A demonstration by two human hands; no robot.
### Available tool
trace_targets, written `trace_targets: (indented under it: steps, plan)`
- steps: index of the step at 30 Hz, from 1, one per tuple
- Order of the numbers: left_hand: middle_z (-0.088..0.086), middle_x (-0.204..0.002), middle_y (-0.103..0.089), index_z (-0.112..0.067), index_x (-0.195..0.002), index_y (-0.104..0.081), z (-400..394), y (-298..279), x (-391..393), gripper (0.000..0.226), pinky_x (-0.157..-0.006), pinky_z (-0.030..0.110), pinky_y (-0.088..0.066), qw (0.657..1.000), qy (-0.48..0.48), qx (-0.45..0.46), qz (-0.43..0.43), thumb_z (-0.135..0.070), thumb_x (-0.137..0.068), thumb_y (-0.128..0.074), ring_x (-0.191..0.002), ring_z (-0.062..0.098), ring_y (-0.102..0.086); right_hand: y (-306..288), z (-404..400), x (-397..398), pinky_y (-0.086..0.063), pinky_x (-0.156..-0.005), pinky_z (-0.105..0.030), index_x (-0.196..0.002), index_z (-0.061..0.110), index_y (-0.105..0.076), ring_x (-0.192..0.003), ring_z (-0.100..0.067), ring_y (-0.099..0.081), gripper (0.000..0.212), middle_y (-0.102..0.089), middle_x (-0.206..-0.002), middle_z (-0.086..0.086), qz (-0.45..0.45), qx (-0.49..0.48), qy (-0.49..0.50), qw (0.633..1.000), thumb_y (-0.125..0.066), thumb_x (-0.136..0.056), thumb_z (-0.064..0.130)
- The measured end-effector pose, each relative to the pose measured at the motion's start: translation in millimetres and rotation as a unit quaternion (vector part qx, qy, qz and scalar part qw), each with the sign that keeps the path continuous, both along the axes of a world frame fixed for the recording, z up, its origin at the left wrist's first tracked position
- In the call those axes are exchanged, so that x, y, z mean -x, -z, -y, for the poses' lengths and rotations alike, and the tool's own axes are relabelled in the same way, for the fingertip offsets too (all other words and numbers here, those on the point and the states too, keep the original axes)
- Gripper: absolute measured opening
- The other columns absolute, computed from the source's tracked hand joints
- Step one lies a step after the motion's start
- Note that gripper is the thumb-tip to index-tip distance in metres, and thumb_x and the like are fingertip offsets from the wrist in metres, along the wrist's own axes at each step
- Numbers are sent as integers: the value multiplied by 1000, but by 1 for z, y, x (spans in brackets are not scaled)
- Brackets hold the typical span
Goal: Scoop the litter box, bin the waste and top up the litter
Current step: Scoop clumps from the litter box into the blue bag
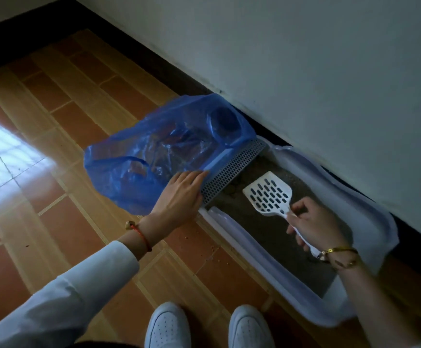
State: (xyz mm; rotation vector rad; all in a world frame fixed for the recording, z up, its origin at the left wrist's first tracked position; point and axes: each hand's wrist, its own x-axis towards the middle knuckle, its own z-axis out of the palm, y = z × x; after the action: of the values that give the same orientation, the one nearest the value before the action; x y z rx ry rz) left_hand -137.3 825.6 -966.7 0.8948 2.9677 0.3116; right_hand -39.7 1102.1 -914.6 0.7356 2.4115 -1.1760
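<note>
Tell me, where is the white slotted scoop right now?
In the head view, right of centre, the scoop is over the grey litter inside the litter box, its handle held by the right hand.

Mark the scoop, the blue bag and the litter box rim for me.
scoop (269, 194), head view, on its slotted blade.
blue bag (139, 156), head view, on its crumpled middle.
litter box (232, 223), head view, on the near rim.

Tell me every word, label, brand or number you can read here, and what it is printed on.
None can be read.
Blue bag: no print shows.
White scoop, held by the right hand: plain, only slots.
Litter box and its grille: no label in view.
White shoes: no logo visible.
Bracelets on both wrists: too small to tell any marking.
The left hand rests on the bag by the grille.
</note>
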Motion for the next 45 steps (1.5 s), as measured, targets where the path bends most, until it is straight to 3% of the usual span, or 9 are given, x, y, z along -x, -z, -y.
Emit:
trace_targets:
  steps: [6, 11, 16, 19, 26, 45]
  plan:
    - [4, -145, -45, -19, -147, -33, -11, 3, 0, 56, -112, 41, -34, 999, 9, -11, 34, -19, -91, -33, -132, 21, -42, 12, 10, 6, -40, -40, -18, -95, 20, -51, -53, -12, -57, 5, -65, -81, -4, 47, -44, -69, 996, -54, -92, 22]
    - [6, -141, -50, -16, -145, -37, -13, 6, 1, 55, -108, 40, -38, 999, 9, -16, 38, -12, -90, -38, -128, 23, -46, 19, 40, 32, -40, -40, -21, -96, 16, -52, -52, -13, -54, 5, -64, -84, -7, 55, -25, -94, 994, -53, -91, 19]
    - [7, -136, -54, -14, -143, -41, -13, 2, 0, 55, -105, 40, -40, 998, 9, -39, 42, -23, -90, -27, -125, 23, -49, 32, 63, 53, -37, -36, -19, -95, 13, -53, -48, -12, -52, 4, -63, -77, -9, 54, 49, -36, 997, -51, -92, 15]
    - [6, -137, -53, -15, -143, -39, -14, 5, 1, 54, -107, 40, -39, 998, 6, -48, 47, -20, -91, -32, -126, 22, -48, 49, 63, 56, -40, -38, -22, -96, 15, -55, -49, -16, -54, 7, -66, -77, -12, 43, 86, 14, 995, -53, -90, 12]
    - [6, -139, -52, -16, -145, -36, -16, 10, 1, 54, -107, 42, -39, 997, -2, -50, 53, -11, -91, -41, -126, 23, -47, 60, 36, 36, -44, -41, -27, -99, 15, -55, -53, -19, -56, 11, -68, -78, -12, 1, 140, -33, 990, -59, -91, 20]
    - [5, -139, -50, -18, -144, -37, -21, 1, -5, 51, -106, 40, -38, 999, -3, -22, 48, -13, -94, -45, -126, 23, -46, 32, -7, -29, -43, -41, -26, -100, 15, -56, -51, -17, -55, 8, -67, -74, -9, -101, 167, 68, 979, -56, -93, 15]
